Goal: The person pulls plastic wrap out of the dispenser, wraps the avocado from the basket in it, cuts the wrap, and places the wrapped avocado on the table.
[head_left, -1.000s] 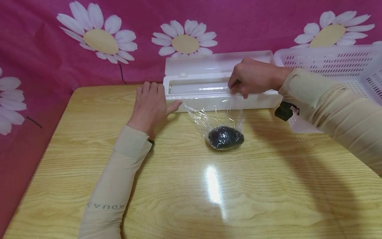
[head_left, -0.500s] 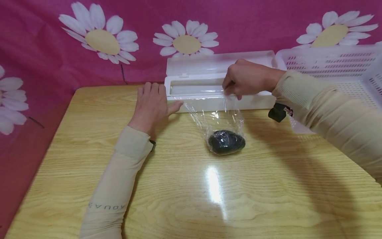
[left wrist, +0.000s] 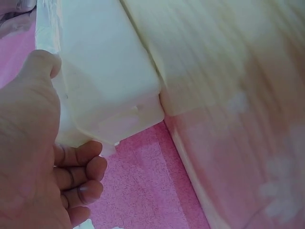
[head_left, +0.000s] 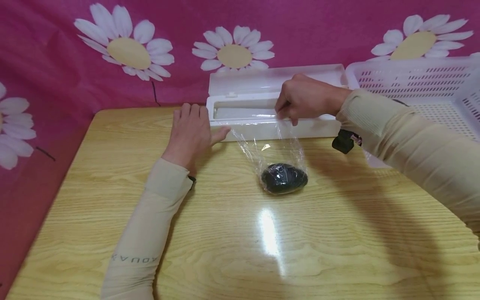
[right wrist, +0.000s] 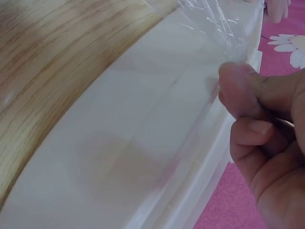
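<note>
A dark, avocado-shaped object (head_left: 285, 179) lies on the table, wrapped in clear cling film (head_left: 294, 146) that stretches back to a white cling film dispenser (head_left: 326, 128). The dispenser's lid (head_left: 240, 83) is raised, with the roll showing inside. My left hand (head_left: 189, 135) grips the dispenser's left end; in the left wrist view its thumb (left wrist: 40, 64) presses the front and its fingers curl at the end. Above the dispenser's front edge, my right hand (head_left: 309, 98) pinches the film; in the right wrist view gathered film (right wrist: 219, 28) runs to the thumb and forefinger.
A white perforated basket (head_left: 408, 66) stands at the right, beside the dispenser and partly behind the right sleeve (head_left: 416, 146). A magenta cloth (head_left: 180, 16) with daisies hangs behind the wooden table (head_left: 225, 233).
My right hand has moved left along the dispenser's front edge, gathering the film narrower. The wrapped object sits slightly nearer than a second ago. The left hand stays on the dispenser's end.
</note>
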